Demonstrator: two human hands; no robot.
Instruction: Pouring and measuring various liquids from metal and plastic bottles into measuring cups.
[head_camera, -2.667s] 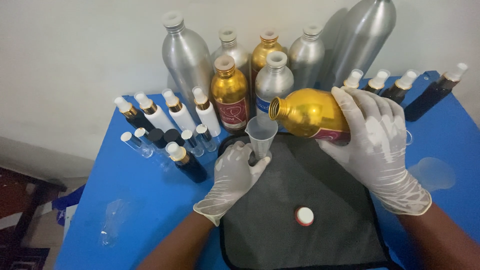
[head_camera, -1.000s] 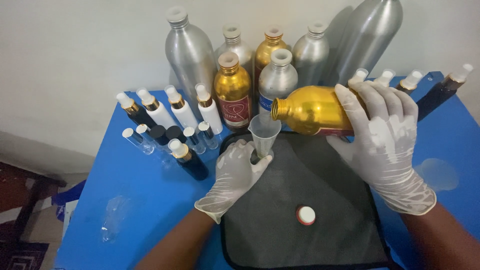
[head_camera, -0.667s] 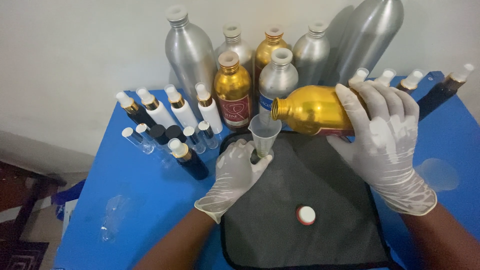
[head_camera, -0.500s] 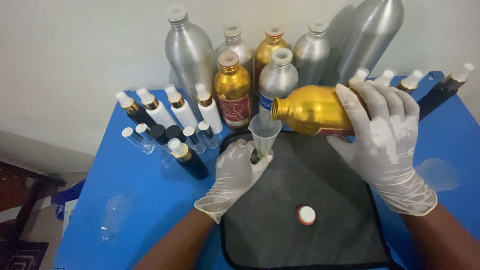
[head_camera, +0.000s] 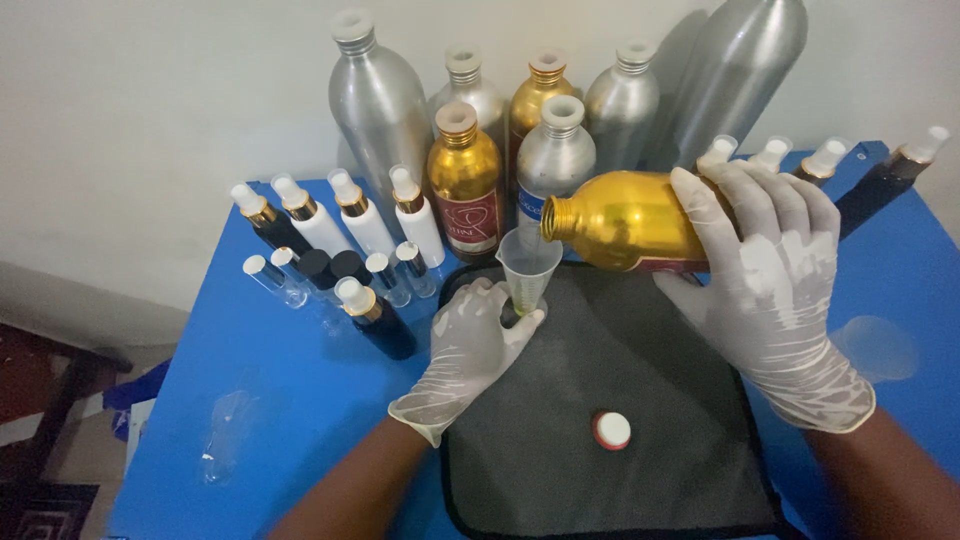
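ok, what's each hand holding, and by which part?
Right hand holds the tipped gold bottle around its body. Left hand steadies the clear funnel, its fingers around the stem; whatever sits beneath is hidden.

Funnel (head_camera: 528, 272) on mat (head_camera: 640, 420), cap (head_camera: 612, 429) before it, bottles (head_camera: 470, 150) behind

Tall silver aluminium bottles (head_camera: 380, 95) are standing along the wall at the back of the blue table (head_camera: 290, 400); an upright gold aluminium bottle (head_camera: 466, 180) is standing before them; small white spray bottles (head_camera: 360, 215) are lining up to the left; a round white cap (head_camera: 612, 429) is lying on the dark grey mat (head_camera: 620, 470).
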